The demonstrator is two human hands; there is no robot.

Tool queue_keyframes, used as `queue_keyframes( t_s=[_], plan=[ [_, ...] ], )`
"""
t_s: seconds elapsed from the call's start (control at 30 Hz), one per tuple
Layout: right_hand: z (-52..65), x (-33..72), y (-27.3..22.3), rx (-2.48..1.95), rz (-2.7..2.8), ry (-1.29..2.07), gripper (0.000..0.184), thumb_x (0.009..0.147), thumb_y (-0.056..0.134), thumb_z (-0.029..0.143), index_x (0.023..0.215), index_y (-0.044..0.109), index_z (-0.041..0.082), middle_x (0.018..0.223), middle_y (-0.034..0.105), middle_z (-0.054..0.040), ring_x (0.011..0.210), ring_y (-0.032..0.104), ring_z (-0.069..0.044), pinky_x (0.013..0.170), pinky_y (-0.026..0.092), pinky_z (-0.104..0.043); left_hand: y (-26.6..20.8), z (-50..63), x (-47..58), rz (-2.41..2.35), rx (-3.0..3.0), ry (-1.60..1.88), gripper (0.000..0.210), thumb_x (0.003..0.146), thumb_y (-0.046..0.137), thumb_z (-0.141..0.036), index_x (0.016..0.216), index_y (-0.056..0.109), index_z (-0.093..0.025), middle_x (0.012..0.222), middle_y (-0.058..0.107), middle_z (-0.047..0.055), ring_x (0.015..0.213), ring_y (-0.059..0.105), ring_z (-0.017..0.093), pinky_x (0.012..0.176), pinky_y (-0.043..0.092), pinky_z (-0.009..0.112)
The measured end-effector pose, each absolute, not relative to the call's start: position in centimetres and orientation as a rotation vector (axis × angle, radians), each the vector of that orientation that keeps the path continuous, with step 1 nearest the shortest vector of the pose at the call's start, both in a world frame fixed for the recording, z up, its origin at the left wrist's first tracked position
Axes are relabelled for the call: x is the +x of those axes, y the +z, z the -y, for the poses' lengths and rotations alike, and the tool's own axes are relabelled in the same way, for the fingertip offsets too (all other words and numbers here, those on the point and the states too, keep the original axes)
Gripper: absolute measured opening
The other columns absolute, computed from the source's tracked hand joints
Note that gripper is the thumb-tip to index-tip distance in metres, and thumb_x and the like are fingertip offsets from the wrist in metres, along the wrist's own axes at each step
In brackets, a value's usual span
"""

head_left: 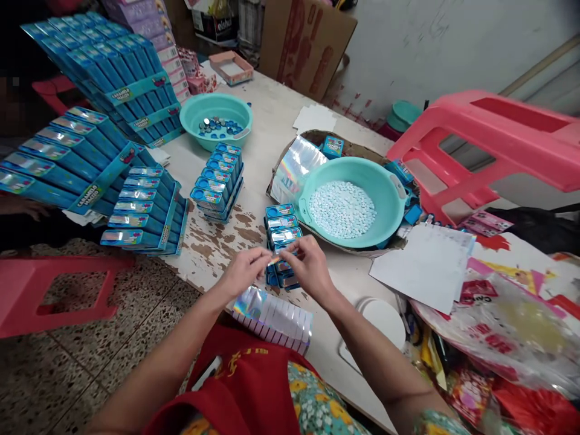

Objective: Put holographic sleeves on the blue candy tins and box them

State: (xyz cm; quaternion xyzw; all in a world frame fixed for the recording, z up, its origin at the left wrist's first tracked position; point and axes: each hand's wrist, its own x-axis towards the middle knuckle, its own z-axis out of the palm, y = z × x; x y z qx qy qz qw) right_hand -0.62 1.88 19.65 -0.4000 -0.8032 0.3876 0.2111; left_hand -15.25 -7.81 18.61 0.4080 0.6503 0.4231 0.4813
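Observation:
Both hands meet above a blue tray of small blue candy boxes (281, 222). My left hand (244, 272) is closed, its fingertips pinching one end of a small shiny strip (274, 260). At the other end, my right hand (309, 267) pinches the same strip between thumb and fingers. Whether the strip touches a box below is hidden by the fingers. A stack of shiny sticker sheets (272, 319) lies at the table edge, just below my hands. Right of the boxes, a turquoise basin (394, 211) full of small pale candies sits in a cardboard tray.
Another tray of blue boxes (217, 181) stands left, near a second turquoise basin (190, 115) with small round pieces. Tall stacks of boxed trays (131, 90) line the left side. White paper (421, 266), a round white lid (383, 323) and a pink stool (480, 139) are right.

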Motion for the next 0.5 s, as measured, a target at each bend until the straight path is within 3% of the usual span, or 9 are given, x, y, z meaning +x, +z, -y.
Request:
queue_keyframes(
  t_s=[0.1,0.3,0.43,0.5],
  plan=[
    [-5.9,-3.9,18.8,-1.131,2.236,0.941,0.016,0.077,0.058,0.034,0.07,0.057,0.019,0.076,0.052,-0.0009,0.072,0.048,-0.015,0.067,0.039,-0.029,18.5,3.8,-18.2,-1.589,1.02,1.138,0.025,0.081,0.046,-0.03,0.103,0.05,-0.019,0.054,0.047,-0.007,0.05,0.045,0.009,0.049,0.036,0.019],
    [-11.1,-7.9,17.0,-1.254,2.228,0.793,0.013,0.069,0.061,0.029,0.066,0.061,0.017,0.089,0.049,-0.0068,0.092,0.045,-0.022,0.083,0.038,-0.036,16.2,-1.4,-21.7,-1.62,1.047,1.214,0.013,0.075,0.044,-0.02,0.088,0.044,-0.019,0.055,0.047,-0.007,0.05,0.044,0.008,0.049,0.035,0.017],
    [-12.1,-8.7,15.0,-1.342,2.205,0.928,0.013,0.069,0.06,0.028,0.064,0.06,0.016,0.087,0.049,-0.0067,0.089,0.047,-0.021,0.083,0.039,-0.037,14.0,-2.6,-21.8,-1.562,0.934,1.231,0.01,0.074,0.048,-0.023,0.082,0.043,-0.019,0.053,0.046,-0.007,0.047,0.042,0.007,0.047,0.032,0.016],
    [-12.3,-8.8,14.4,-1.374,2.133,0.997,0.014,0.068,0.06,0.029,0.073,0.061,0.016,0.088,0.051,-0.0057,0.087,0.049,-0.02,0.085,0.04,-0.037,13.0,-2.7,-21.6,-1.528,0.875,1.25,0.012,0.076,0.049,-0.027,0.083,0.043,-0.02,0.054,0.048,-0.007,0.047,0.043,0.007,0.046,0.032,0.017]
  ],
)
